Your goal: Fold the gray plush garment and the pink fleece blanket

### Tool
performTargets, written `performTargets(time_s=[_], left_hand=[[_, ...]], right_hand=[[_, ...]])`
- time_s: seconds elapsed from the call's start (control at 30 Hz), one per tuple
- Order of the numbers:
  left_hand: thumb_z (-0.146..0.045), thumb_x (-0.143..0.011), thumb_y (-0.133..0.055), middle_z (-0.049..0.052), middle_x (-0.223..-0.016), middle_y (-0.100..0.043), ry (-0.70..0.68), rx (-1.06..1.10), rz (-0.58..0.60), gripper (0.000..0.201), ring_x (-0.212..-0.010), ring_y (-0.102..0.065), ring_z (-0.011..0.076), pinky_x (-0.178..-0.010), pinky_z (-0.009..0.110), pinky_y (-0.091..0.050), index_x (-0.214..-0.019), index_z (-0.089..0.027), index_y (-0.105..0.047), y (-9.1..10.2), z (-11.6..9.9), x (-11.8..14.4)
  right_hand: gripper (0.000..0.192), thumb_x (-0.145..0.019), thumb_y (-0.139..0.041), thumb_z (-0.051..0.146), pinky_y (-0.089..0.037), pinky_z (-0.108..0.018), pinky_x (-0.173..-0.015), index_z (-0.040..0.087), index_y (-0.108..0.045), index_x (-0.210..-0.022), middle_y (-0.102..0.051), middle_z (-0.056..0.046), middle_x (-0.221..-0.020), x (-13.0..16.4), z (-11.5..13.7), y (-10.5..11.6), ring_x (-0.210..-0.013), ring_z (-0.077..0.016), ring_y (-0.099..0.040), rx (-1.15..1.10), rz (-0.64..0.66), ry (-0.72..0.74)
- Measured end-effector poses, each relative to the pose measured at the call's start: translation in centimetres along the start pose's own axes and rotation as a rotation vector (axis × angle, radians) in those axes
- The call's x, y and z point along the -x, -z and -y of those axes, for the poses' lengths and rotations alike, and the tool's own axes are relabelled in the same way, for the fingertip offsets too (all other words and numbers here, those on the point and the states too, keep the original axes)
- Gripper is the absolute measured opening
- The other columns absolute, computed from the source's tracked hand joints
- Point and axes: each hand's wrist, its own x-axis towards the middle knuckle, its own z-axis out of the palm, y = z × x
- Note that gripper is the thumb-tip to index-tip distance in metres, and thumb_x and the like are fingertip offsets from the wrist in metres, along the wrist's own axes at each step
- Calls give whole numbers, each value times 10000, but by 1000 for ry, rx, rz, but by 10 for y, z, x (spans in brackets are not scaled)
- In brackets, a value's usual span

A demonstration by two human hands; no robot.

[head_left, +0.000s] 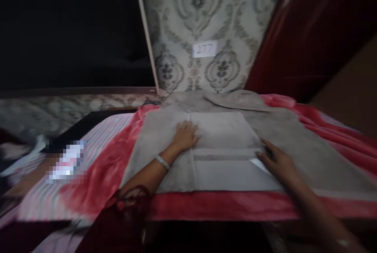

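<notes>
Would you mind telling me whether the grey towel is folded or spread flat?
Partly folded: a flap of the grey towel lies doubled over its middle, with the left hand flat on it and the right hand at its edge.

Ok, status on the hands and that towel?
Left hand flat on grey towel. Right hand at its white tag. Towel spread on red blanket.

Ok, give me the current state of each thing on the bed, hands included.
Grey towel: spread flat, partly folded, a folded panel on top.
Left hand: palm down, pressing on the towel.
Right hand: resting on the towel's fold edge by a white tag.
Red blanket: spread under the towel.
Striped sheet: flat, left of the blanket.
</notes>
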Motion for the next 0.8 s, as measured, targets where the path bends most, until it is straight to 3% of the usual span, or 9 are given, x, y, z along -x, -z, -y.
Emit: performTargets(time_s=[0.13,0.2,0.3,0.43,0.53,0.63,0.73,0.8], left_hand=[[-399,-988,-473,211,-1594,-390,-22,8,-75,552,-1500,-287,438,-1179,664,-211,-1490,-172,-505,4,0,-10],[-371,-976,-493,216,-1563,-436,-50,43,-110,523,-1485,-314,451,-1179,663,-221,-1453,-166,-552,6,0,-9],[-324,-958,-516,166,-1531,-500,-149,111,-115,476,-1469,-378,392,-1202,618,-232,-1412,-206,-592,7,2,-7],[-343,-896,-593,114,-1531,-514,-220,288,-62,485,-1452,-420,335,-1226,609,-176,-1372,-255,-626,2,10,-13],[-431,-858,-625,109,-1442,-604,-158,729,-139,406,-1407,-476,317,-1237,557,-200,-1200,-240,-732,-1,21,-20],[-535,-854,-627,131,-1327,-681,-18,1343,-278,424,-1321,-562,301,-1193,486,-334,-1080,-200,-758,-1,37,-25],[-558,-865,-626,153,-1143,-743,145,1859,-252,455,-1136,-680,292,-1077,483,-468,-1062,-160,-728,4,53,-24],[-561,-888,-595,151,-1022,-760,209,2050,-178,479,-1032,-719,295,-1005,479,-524,-1078,-137,-713,8,61,-22]], right_hand=[[708,-792,-606,428,-555,-417,-857,98,-576,-1418,-739,-153,-1093,-9,16,17,-937,-296,-704,-161,27,-185],[673,-759,-657,411,-557,-396,-861,105,-628,-1359,-748,-141,-1070,-9,21,24,-963,-292,-702,-286,70,-243],[558,-705,-723,401,-568,-376,-847,153,-706,-1205,-755,-117,-1088,-5,30,33,-992,-284,-701,-584,218,-281],[426,-697,-721,353,-568,-320,-630,177,-709,-1084,-767,-95,-938,-14,65,51,-714,-223,-691,-940,379,-403],[389,-708,-704,290,-536,-275,-571,175,-696,-1080,-753,-78,-875,-34,118,58,-660,-193,-660,-1067,366,-345],[420,-704,-691,244,-472,-217,-546,168,-678,-1117,-721,-24,-828,-50,185,44,-627,-142,-609,-1100,394,-186],[385,-706,-643,228,-409,-198,-536,164,-672,-1085,-661,30,-760,-50,243,3,-589,-106,-527,-1050,484,-3],[321,-711,-623,220,-391,-209,-547,172,-672,-1025,-612,51,-713,-40,268,-34,-594,-107,-489,-955,569,133]])
